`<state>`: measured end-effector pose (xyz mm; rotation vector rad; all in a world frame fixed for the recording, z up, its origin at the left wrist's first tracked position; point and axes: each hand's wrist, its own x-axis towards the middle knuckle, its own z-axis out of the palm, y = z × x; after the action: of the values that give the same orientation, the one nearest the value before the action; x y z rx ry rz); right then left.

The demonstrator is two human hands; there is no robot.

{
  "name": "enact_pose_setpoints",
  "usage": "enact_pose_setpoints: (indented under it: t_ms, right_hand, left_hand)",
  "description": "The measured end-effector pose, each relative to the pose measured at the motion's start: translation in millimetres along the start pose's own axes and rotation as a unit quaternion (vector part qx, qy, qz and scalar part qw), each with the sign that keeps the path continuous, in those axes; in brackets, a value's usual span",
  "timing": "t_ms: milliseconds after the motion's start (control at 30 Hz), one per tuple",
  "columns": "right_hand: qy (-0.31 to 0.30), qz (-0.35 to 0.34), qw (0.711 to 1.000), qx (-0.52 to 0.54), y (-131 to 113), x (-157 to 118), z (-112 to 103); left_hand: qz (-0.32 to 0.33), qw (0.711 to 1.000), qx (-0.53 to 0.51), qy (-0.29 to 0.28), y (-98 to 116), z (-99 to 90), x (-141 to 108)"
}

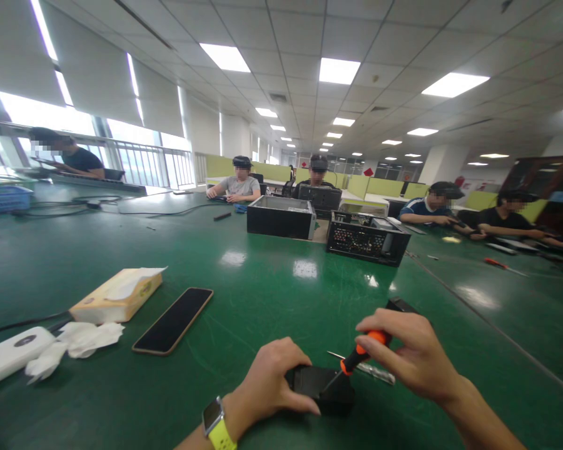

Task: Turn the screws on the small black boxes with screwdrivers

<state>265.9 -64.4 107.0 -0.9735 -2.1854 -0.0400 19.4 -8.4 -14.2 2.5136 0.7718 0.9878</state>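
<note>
My left hand (276,378), with a yellow-banded watch on its wrist, grips the left end of a small black box-shaped part (313,381) on the green table. My right hand (410,350) is closed around the orange and black handle of a screwdriver (355,357). The screwdriver slants down to the left, and its tip meets the top of the black part. Behind the handle lies a second, slim screwdriver with a clear handle (380,374). Another dark object (402,305) sits just beyond my right hand, partly hidden by it.
A phone (173,322), a tissue pack (122,294), crumpled tissues (91,337) and a white device (16,356) lie left on the green table (206,256). Two black computer cases (281,220) (363,240) stand farther back. Several people sit around the table; a red screwdriver (497,264) lies right.
</note>
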Motion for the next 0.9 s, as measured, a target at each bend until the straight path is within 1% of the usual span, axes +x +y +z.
enact_pose_setpoints:
  t_ms: [100, 200, 267, 467, 533, 633, 700, 833, 900]
  right_hand:
    - [-0.011, 0.007, 1.000, 0.025, 0, 0, -2]
    - [-0.041, 0.002, 0.997, 0.071, -2, -1, -5]
    - [-0.054, -0.006, 0.995, 0.083, -4, -2, -7]
    - [-0.019, -0.026, 0.999, -0.008, -5, -5, -8]
    - [-0.031, -0.027, 0.999, 0.000, -4, -4, -10]
    - [-0.081, -0.019, 0.995, 0.051, -4, -2, -15]
    - [-0.100, -0.015, 0.993, 0.060, -3, -2, -17]
    - [-0.067, -0.012, 0.998, 0.001, -3, -3, -16]
    - [-0.071, -0.018, 0.997, 0.000, -4, -2, -16]
  left_hand:
    - [-0.002, 1.000, 0.003, -0.002, 0, -0.5, 0]
    - [-0.002, 1.000, 0.001, -0.002, 1, -1.1, 0]
    - [-0.003, 1.000, -0.001, -0.003, 1, -1.1, 0]
    - [-0.007, 1.000, 0.004, 0.001, 0, 0.7, -1]
    - [-0.009, 1.000, 0.004, 0.003, 0, 1.3, -1]
    - [-0.008, 1.000, 0.001, 0.006, 0, 1.8, -2]
    - [-0.007, 1.000, -0.001, 0.006, 0, 1.7, -2]
    - [-0.011, 1.000, -0.002, 0.006, 0, 1.1, -1]
    - [-0.010, 1.000, -0.002, 0.008, 0, 0.9, -1]
